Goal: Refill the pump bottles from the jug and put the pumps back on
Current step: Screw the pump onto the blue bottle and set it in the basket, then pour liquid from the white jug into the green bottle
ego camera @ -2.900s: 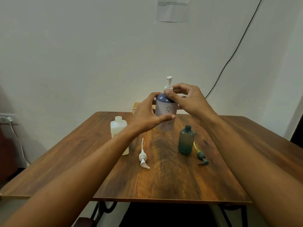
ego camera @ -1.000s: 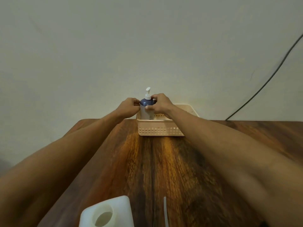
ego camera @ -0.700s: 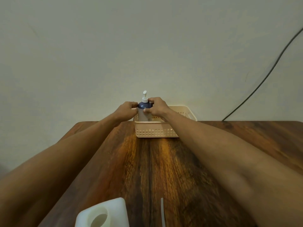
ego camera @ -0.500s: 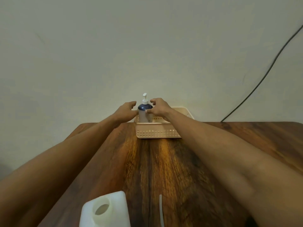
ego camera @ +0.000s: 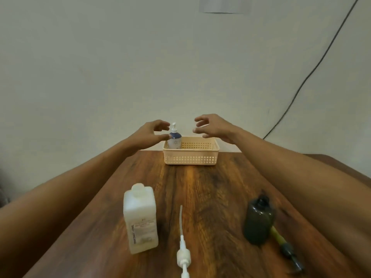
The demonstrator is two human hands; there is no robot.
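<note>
Both of your hands hover above the far edge of the brown wood-grain table [ego camera: 210, 187], and neither grasps anything. Your left hand [ego camera: 149, 135] has its fingers loosely curled and parted, with the thumb tip just beside the shoulder of the blue-and-white pump bottle [ego camera: 174, 140] - whether it touches cannot be told. Your right hand [ego camera: 212, 128] is held apart from the bottle, over the beige perforated plastic basket [ego camera: 190, 157], fingers spread and relaxed. That basket sits at the middle of the table's far edge, against the wall. The pump bottle stands upright in the basket's left end with its white pump head fitted on top. Nearer to you, left of the table's middle, the white translucent plastic jug [ego camera: 140, 219] stands upright. Just to its right a loose white pump [ego camera: 183, 255] lies flat, head toward the near edge and thin tube pointing to the far edge. Toward the right edge the dark green plastic bottle [ego camera: 259, 219] stands upright with a bare neck - its dark pump with a yellow-green tube [ego camera: 285, 247] lies just beside it, head toward the near edge. A black cable [ego camera: 313, 71] runs down the pale wall on the right.
</note>
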